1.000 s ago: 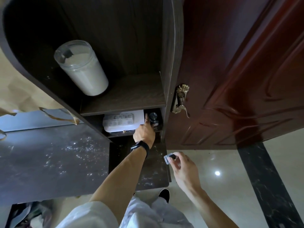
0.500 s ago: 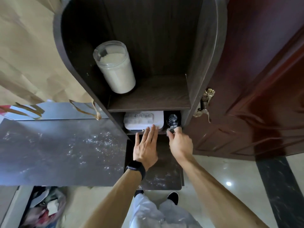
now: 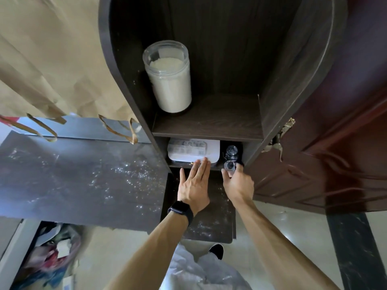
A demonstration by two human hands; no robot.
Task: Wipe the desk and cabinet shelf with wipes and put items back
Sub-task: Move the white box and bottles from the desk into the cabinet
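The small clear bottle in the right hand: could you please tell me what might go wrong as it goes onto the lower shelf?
1. The right hand pinches the small clear bottle at the lower shelf front edge; released there, it may tip off.
2. Pushed in, it could knock the glass bottle just behind it.
3. The left hand touches the white pack with straight fingers; a shove sideways could crowd that narrow gap.

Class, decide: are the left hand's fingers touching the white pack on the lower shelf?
Touching. The head view shows the left hand with straight fingers against the white pack, no gap.
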